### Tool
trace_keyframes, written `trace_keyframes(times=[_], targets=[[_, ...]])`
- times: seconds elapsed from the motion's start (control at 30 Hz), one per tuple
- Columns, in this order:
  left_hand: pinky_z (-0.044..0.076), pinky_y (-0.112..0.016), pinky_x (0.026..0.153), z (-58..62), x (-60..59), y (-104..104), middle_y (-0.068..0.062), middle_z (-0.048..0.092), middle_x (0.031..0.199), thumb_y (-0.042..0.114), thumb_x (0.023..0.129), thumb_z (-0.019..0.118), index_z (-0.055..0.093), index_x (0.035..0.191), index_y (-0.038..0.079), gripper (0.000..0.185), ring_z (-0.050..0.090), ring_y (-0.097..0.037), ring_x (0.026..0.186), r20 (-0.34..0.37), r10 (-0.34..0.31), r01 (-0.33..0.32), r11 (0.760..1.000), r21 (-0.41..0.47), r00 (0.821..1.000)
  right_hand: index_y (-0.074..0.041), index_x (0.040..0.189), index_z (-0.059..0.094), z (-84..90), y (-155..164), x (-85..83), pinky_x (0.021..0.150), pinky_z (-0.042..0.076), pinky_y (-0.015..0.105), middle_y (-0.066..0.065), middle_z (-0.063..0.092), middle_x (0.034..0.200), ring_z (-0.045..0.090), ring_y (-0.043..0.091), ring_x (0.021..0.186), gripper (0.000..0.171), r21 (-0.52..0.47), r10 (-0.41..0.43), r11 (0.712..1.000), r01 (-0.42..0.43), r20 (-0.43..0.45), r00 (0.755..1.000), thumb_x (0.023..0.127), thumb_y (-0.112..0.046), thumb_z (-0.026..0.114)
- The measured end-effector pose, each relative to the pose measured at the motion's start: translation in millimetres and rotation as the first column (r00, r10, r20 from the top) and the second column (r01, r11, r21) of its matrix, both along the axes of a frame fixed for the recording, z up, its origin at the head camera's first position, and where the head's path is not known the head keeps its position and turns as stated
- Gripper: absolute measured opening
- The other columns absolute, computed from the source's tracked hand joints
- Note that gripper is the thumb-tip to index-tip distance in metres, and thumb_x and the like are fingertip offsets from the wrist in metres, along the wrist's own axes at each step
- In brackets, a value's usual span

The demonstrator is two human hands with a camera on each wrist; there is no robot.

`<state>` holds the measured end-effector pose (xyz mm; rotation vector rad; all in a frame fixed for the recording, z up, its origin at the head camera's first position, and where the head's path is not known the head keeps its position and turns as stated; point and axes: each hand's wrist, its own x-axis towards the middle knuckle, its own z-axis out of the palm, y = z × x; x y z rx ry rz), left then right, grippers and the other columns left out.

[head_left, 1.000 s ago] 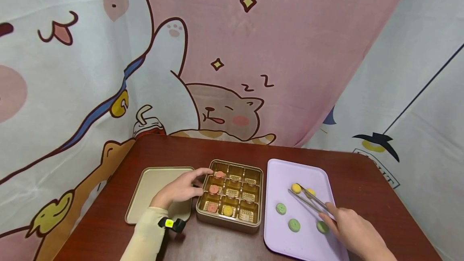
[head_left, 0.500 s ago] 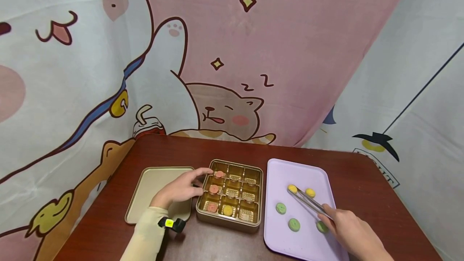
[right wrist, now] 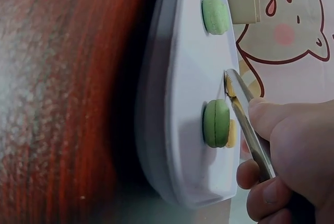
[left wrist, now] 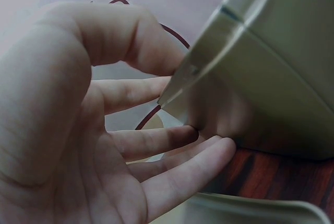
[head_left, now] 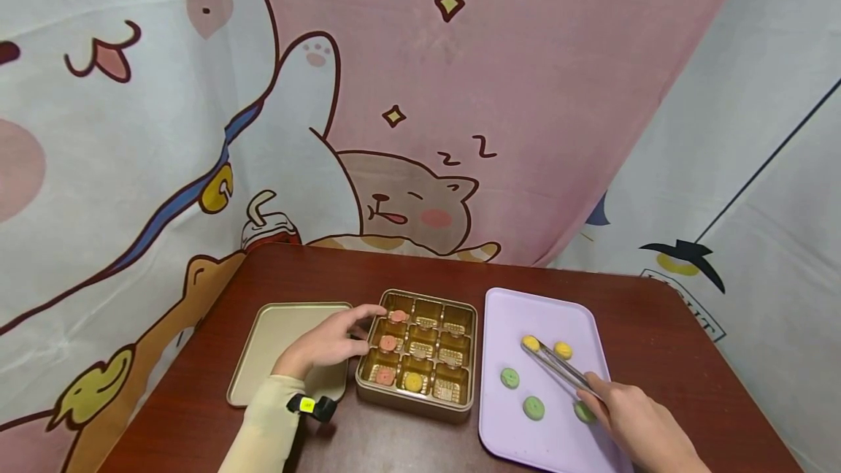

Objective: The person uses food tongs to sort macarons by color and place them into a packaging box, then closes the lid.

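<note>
Gold lid [head_left: 276,345] lies flat near the tabletop's [head_left: 657,327] left edge. Left hand [head_left: 328,341], fingers loosely spread, rests against the left wall of the gold tin [head_left: 415,404], steadying it; nothing gripped. Tin holds three pink cookies [head_left: 388,343] and one yellow. Lilac tray [head_left: 512,312] sits toward the right edge. Right hand [head_left: 640,425] pinches metal tongs [head_left: 558,367], tips closed on a yellow cookie [head_left: 530,343] near the tray's middle. Cookie: small, round, moulded disc. Likely light, stiff, crumbly; best taken gently across its rim. Green cookies [head_left: 509,377] lie nearby.
</note>
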<state>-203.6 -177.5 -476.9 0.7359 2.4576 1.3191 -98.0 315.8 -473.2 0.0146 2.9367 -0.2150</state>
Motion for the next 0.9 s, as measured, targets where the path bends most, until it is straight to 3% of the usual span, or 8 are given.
trace_keyframes(times=[0.37,0.6,0.9], targets=[[0.055,-0.043,0.085,0.8,1.6,0,-0.016,0.051,0.154,0.002,0.089,0.067,0.05,0.152,0.008,0.066,0.066,-0.03,0.112,0.003,-0.004,0.004,1.0,0.009,1.0,-0.004,0.129,0.07,-7.2,2,1.3,0.069,0.058,0.047,0.005,0.074,0.1,0.058,0.017,0.077,0.055,-0.018,0.018,1.0,-0.019,-0.031,0.999,0.097,-0.048,0.071],[0.056,-0.043,0.085,0.9,1.6,1,-0.016,0.052,0.152,0.002,0.089,0.066,0.05,0.152,0.008,0.065,0.067,-0.03,0.111,0.014,0.002,-0.002,1.0,0.017,1.0,-0.003,0.128,0.071,-11.9,1,3.7,0.076,0.06,0.052,0.008,0.076,0.102,0.065,0.017,0.081,0.052,-0.013,0.026,1.0,-0.027,-0.085,0.996,0.096,-0.043,0.075],[0.056,-0.042,0.085,-0.7,0.4,0,-0.016,0.052,0.153,0.0,0.09,0.067,0.05,0.153,0.008,0.065,0.066,-0.03,0.112,0.018,0.002,-0.002,1.0,0.026,1.0,0.001,0.135,0.068,-11.7,-1,2.8,0.081,0.059,0.057,0.017,0.076,0.11,0.074,0.031,0.094,0.063,-0.008,0.001,1.0,-0.002,-0.107,0.994,0.095,-0.047,0.074]])
